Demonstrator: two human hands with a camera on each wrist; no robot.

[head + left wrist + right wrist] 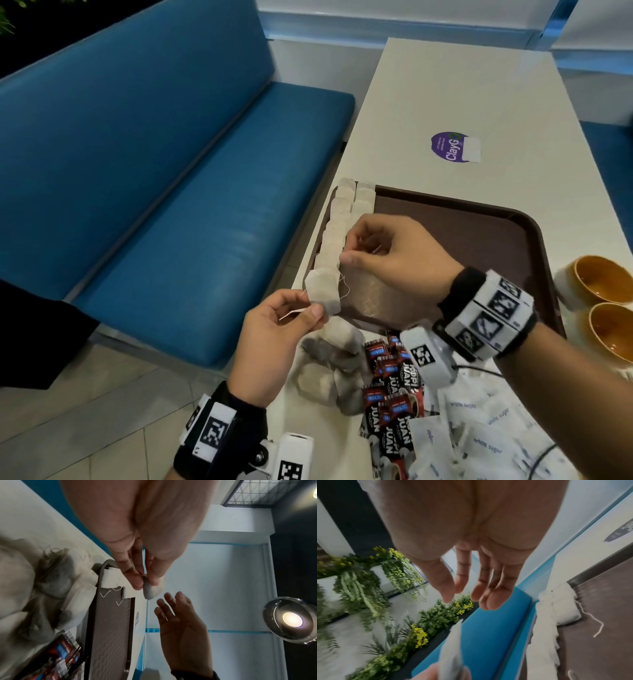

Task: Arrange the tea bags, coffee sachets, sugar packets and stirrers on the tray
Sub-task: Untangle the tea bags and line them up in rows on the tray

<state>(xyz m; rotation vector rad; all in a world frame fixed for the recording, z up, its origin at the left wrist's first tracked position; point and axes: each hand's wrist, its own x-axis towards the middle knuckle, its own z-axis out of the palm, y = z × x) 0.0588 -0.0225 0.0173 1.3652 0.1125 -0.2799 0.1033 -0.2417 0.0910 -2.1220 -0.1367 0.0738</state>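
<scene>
My left hand (pixel 313 313) pinches a pale tea bag (pixel 323 291) by its lower corner, holding it over the near left corner of the brown tray (pixel 479 240). The left wrist view shows thumb and fingers closed on that tea bag (pixel 150 591). Two rows of tea bags (pixel 342 219) lie along the tray's left edge. My right hand (pixel 363 250) hovers just above them, fingers relaxed and holding nothing, as its own view shows (pixel 471 588). On the table in front of the tray lie loose tea bags (pixel 329 370), coffee sachets (pixel 394 411) and white sugar packets (pixel 479 428). No stirrers are in view.
Two cups (pixel 596 284) with orange insides stand at the tray's right edge. A purple sticker (pixel 448 147) is on the white table beyond the tray. A blue bench (pixel 154 171) runs along the left, past the table edge. Most of the tray's surface is bare.
</scene>
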